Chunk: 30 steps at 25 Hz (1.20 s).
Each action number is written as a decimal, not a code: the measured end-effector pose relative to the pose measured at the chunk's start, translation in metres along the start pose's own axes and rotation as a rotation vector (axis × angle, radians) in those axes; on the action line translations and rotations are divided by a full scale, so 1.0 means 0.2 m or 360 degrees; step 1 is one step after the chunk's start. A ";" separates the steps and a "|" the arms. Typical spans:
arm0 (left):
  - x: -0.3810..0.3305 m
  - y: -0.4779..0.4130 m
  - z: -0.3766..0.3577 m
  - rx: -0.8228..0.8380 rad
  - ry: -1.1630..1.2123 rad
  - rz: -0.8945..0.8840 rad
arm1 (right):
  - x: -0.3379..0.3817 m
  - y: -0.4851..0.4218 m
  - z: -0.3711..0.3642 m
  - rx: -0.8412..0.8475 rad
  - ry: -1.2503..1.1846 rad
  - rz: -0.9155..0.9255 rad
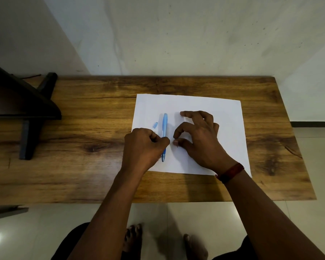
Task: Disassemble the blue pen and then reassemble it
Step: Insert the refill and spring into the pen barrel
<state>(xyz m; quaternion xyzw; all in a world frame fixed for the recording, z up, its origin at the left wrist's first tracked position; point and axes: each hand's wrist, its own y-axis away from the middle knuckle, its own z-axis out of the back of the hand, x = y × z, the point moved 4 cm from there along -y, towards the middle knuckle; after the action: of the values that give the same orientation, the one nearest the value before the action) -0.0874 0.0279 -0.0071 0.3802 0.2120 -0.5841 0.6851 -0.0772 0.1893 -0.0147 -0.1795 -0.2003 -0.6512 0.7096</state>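
Blue pen (164,136), no legible writing, pinched by left hand (143,145); right hand (197,139) loosely open.

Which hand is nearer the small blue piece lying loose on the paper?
Left. The left hand sits just below the small blue piece; the right hand is across the pen barrel, farther right.

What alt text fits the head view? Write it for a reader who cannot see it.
Two bare hands work over a blue pen lying on a white paper sheet on a wooden table: the left hand pinches its barrel, the right hand pinches something tiny beside it. A small blue piece lies left of the pen.
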 end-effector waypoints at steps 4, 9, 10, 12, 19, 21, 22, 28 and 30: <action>-0.02 0.00 0.02 0.0001 -0.0068 -0.0127 | -0.01 0.00 0.03 0.0004 -0.0081 -0.0052; -0.03 -0.01 0.04 0.0002 -0.0037 -0.0170 | -0.03 0.00 0.09 -0.0057 -0.0202 -0.0108; -0.03 -0.02 0.04 0.0010 -0.0050 -0.0183 | -0.03 0.00 0.10 -0.0077 -0.0253 -0.0127; -0.03 -0.02 0.05 0.0050 -0.0071 -0.0249 | -0.05 -0.01 0.14 -0.0124 -0.0394 -0.0198; -0.06 0.01 0.06 0.0205 -0.0023 -0.0503 | -0.10 -0.01 0.23 -0.0355 -0.1604 -0.0443; -0.07 0.02 0.06 0.0208 -0.0003 -0.0549 | -0.10 -0.01 0.24 -0.0358 -0.1674 -0.0432; -0.07 0.02 0.06 0.0206 0.0012 -0.0569 | -0.11 0.00 0.24 -0.0354 -0.1678 -0.0432; -0.10 0.01 0.05 0.0218 0.0118 -0.0630 | -0.13 0.00 0.24 -0.0363 -0.1683 -0.0456; -0.10 0.02 0.05 0.0210 0.0129 -0.0631 | -0.13 0.00 0.24 -0.0370 -0.1685 -0.0473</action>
<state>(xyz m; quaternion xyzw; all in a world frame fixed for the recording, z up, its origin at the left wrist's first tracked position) -0.0898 0.0338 0.0149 0.3982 0.2713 -0.7043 0.5213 -0.0809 0.2375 0.0131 -0.5287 -0.4794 -0.5831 0.3883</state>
